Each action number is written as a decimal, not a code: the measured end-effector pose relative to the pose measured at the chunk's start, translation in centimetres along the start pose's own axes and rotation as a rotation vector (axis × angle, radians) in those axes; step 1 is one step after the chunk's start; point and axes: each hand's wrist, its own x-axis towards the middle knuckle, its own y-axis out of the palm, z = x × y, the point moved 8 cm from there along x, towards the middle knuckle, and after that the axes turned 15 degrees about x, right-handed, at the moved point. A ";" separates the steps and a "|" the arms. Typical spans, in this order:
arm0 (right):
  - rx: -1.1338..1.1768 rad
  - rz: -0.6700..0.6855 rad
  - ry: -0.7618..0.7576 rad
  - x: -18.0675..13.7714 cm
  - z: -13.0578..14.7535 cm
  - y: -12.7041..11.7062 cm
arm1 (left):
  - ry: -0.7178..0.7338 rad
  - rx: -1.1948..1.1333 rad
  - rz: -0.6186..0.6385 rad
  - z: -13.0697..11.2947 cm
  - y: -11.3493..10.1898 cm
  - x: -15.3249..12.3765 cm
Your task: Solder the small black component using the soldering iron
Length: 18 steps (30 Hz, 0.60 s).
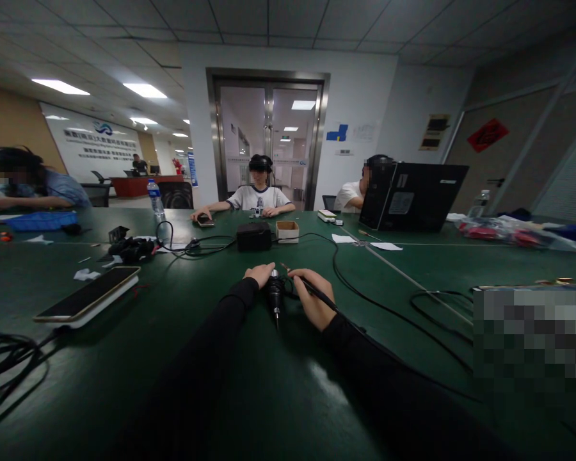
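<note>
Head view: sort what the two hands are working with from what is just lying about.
Likely in use:
pen-like tool, in the right hand
dark pointed tool, at the left hand

Apparently just lying about:
phone
black box
open carton
water bottle
blue tray

- Deep green tabletop [269, 390], crossed by thin pale lines.
- Black thick-bodied tool [275, 298], silvery at its ends.
- Pen-like tool [320, 295]: black along its length.
- Black sleeves [233, 310] on the arms reaching in.
- Small open box [288, 235]: tan inside, whitish front; the case [254, 237] beside it, plain black.
- Phone [93, 293]: black face, pale gold edge.
- Across from me, a white shirt [242, 197] with dark trim at the neck.
- Bright blue tray [43, 221].
- Red diamond [488, 136] with a darker figure.
- Whitish ceiling [292, 22], dark-lined grid.
</note>
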 end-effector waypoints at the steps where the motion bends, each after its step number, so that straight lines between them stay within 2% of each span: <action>1: 0.002 0.005 -0.002 0.0 0.0 0.1 | 0.027 0.015 0.004 -0.1 0.0 -0.1; 5: 0.015 0.017 0.000 0.0 -0.3 0.3 | 0.079 -0.018 -0.012 0.0 0.3 -0.1; 12: 0.008 0.037 0.015 -0.1 -0.6 0.5 | 0.013 -0.284 -0.126 1.0 0.8 0.5; 18: 0.002 0.075 0.033 -0.1 -0.3 0.7 | 0.006 -0.387 -0.167 1.2 0.4 0.1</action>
